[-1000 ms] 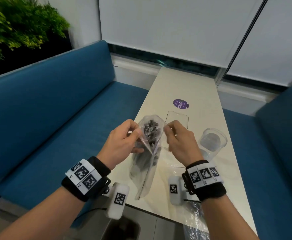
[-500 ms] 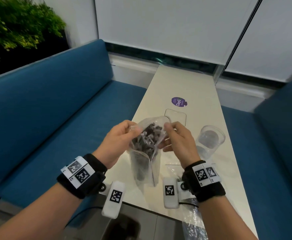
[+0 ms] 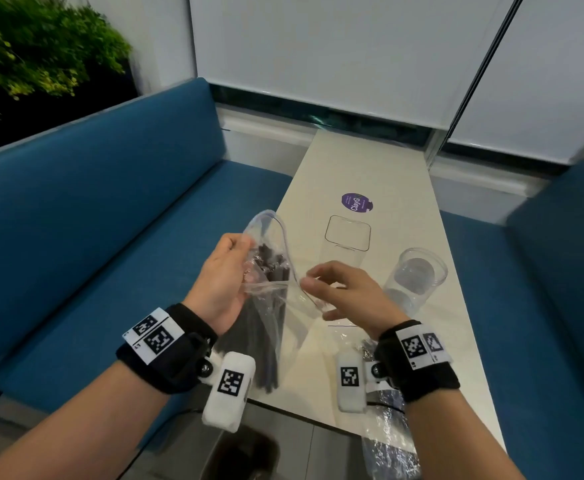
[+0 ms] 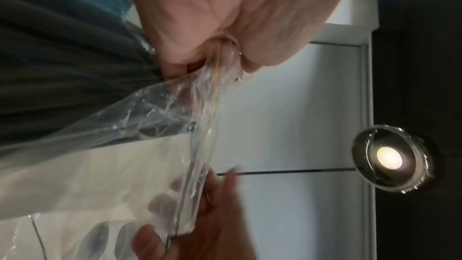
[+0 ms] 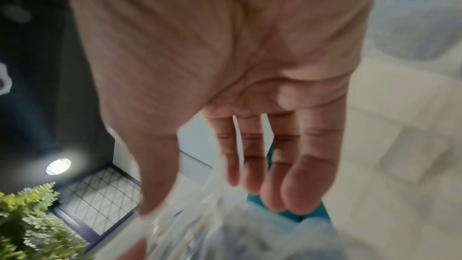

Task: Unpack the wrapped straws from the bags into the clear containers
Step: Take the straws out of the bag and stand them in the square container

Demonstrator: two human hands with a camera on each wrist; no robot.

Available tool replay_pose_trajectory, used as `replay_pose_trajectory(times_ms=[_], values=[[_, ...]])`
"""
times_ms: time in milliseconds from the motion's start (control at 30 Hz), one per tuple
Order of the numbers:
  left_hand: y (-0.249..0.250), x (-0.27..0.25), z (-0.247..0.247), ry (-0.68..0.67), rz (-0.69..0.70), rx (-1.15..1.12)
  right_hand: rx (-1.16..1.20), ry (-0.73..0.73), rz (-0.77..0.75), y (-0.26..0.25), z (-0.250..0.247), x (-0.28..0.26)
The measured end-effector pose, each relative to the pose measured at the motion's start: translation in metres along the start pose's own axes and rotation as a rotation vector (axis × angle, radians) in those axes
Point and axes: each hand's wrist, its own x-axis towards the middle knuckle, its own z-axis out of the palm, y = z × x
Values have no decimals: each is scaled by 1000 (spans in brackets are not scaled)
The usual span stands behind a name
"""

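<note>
Over the near end of the table I hold up a clear plastic bag [image 3: 266, 327] of dark wrapped straws [image 3: 268, 268]. My left hand [image 3: 242, 258] grips its left rim; in the left wrist view the plastic [image 4: 150, 116] is bunched in those fingers [image 4: 175, 62]. My right hand [image 3: 309, 278] pinches the right rim between thumb and fingers, and the mouth gapes wide. A clear square container [image 3: 347, 237] stands just beyond the right hand, with a clear round container [image 3: 416, 275] to its right. Both look empty.
A second clear bag of straws [image 3: 389, 441] lies under my right wrist at the near edge of the white table [image 3: 370, 168]. A purple sticker [image 3: 357, 202] lies farther back. Blue benches [image 3: 93, 237] flank the table on both sides.
The bag's mouth has been pulled much wider between my hands, and the right rim now stretches down to my right fingers. The containers have not moved.
</note>
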Motion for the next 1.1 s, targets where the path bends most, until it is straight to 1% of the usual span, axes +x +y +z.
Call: replay_pose_trajectory(times_ms=[67,100,200,267,300,333,367,400,433,467,500,567,600,633,667,733,767,833,867,900,933,967,1000,1067,1100], values=[[2,-8,6,-111,-14,44,-19,-37,50,-7,14,2],[1,-11,8,-161,2,74,-49,-36,45,-9,20,2],[0,-14,10,-236,127,215,-58,61,33,-2,22,9],[2,-11,5,-235,185,286,-22,156,8,4,18,12],[3,-8,2,-190,217,348,67,239,-12,5,16,12],[3,-5,-2,-113,253,446,211,320,-35,4,15,13],[2,0,-6,-18,283,577,387,358,-64,3,13,13],[-1,3,-11,71,292,694,529,350,-92,1,12,12],[-4,5,-16,119,249,761,605,331,-108,0,11,12],[-8,9,-20,120,164,756,654,304,-109,-1,11,11],[-12,12,-25,94,53,673,690,286,-98,0,11,11],[-14,17,-27,48,-148,337,728,289,-23,9,12,17],[-12,19,-25,32,-214,160,666,332,29,17,13,19],[-7,21,-25,22,-260,19,499,396,72,24,14,23],[-6,25,-25,10,-304,-87,285,460,91,32,14,24],[0,24,-21,-15,-344,-145,-76,514,63,35,16,24],[2,24,-20,-9,-335,-129,-148,517,42,32,17,24],[5,20,-14,-33,-294,-118,-128,523,14,28,18,28],[6,16,-11,-62,-256,-86,-98,523,-3,27,20,32],[6,10,-8,-77,-197,3,-51,512,-19,24,22,34],[2,10,-7,-64,-124,127,39,502,-26,25,25,37],[-1,11,-8,-39,-51,258,181,500,-18,25,27,40],[-4,13,-11,-17,2,356,371,489,5,26,29,44],[-6,13,-16,20,35,415,703,453,66,21,32,47],[-5,13,-17,21,19,401,752,459,100,21,34,49]])
